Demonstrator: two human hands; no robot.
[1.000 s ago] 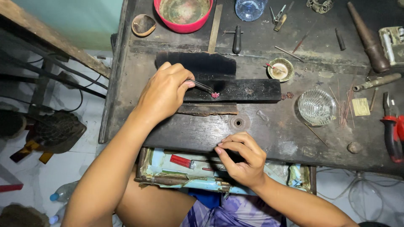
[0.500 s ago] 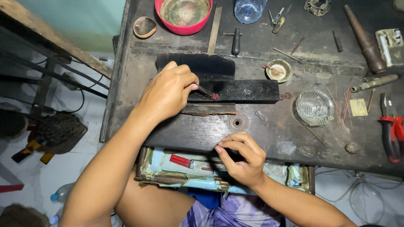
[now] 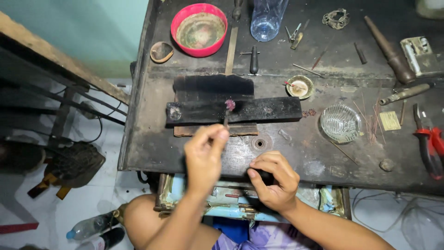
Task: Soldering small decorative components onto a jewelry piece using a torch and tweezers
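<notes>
1. Left hand [image 3: 203, 157]: thumb and forefinger pinch the lower end of a thin stick tool [image 3: 226, 118]. Its pink tip [image 3: 230, 105] lies over the long black block [image 3: 233, 111] on the table [image 3: 138, 153]; whether the tip touches the block cannot be told.
2. Right hand [image 3: 274, 179]: fingers curled and pressed together around a small dark object [image 3: 264, 176] at the near edge of the table. The object is mostly hidden; its kind cannot be told.
3. Risk, tip slip: the tool is gripped far from its tip. Any tremor in the pinch would likely swing the tip off the narrow block.
4. Risk, drop: the right hand works directly above the open drawer [image 3: 222, 199]. A loosened grip would likely send the dark object down among the clutter.
5. Risk, scatter: small red beads [image 3: 308, 112] lie loose just beside the right end of the block. A sideways sweep could push them off.
6. Risk, knock: the clear glass dish [image 3: 341, 122] stands near the right forearm's path.
</notes>
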